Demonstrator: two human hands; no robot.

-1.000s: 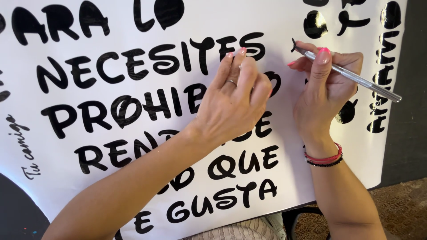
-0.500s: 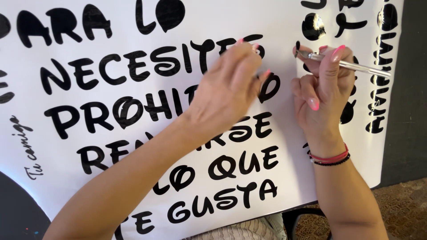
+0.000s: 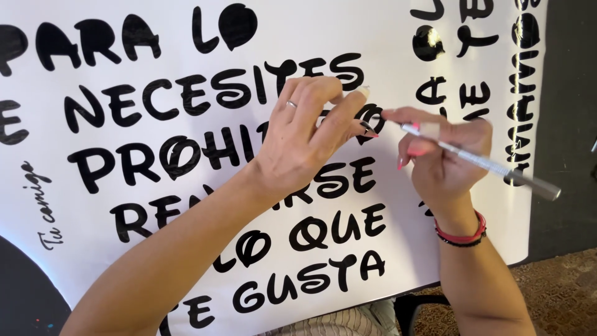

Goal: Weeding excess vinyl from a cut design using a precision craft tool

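Right of centre in the frame, the right hand point(image 3: 444, 158) pinches a slim silver tool point(image 3: 479, 160) between thumb and fingers, its tip set on the white sheet point(image 3: 155, 62) with bold black lettering. Just left of it, the left hand point(image 3: 305, 137) rests on the sheet, ringed fingers curled, fingertips pressing beside the tip.

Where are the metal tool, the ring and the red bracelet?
metal tool point(image 3: 479, 158), head view, middle of its shaft.
ring point(image 3: 291, 104), head view, band on a left-hand finger.
red bracelet point(image 3: 463, 235), head view, strand at the right wrist.
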